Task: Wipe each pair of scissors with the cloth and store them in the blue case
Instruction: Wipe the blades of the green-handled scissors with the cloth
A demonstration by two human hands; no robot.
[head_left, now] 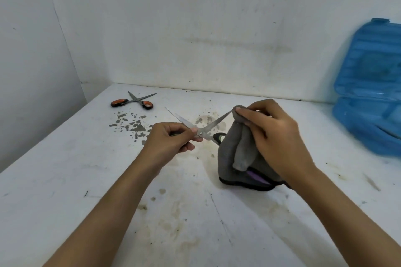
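Note:
My left hand [171,140] grips a pair of scissors [202,129] with green and black handles near the pivot, holding them above the table with the blades spread wide. My right hand [273,134] pinches a grey cloth [236,154] around the tip of the right blade. The cloth hangs down to the table, with a purple and black edge at its bottom. A second pair of scissors [135,102] with orange and black handles lies open at the far left of the table. The blue case [368,93] stands open at the right, its lid leaning against the wall.
The white table [86,169] is stained, with grey chipped patches [132,124] near the left middle. White walls close in the back and left side.

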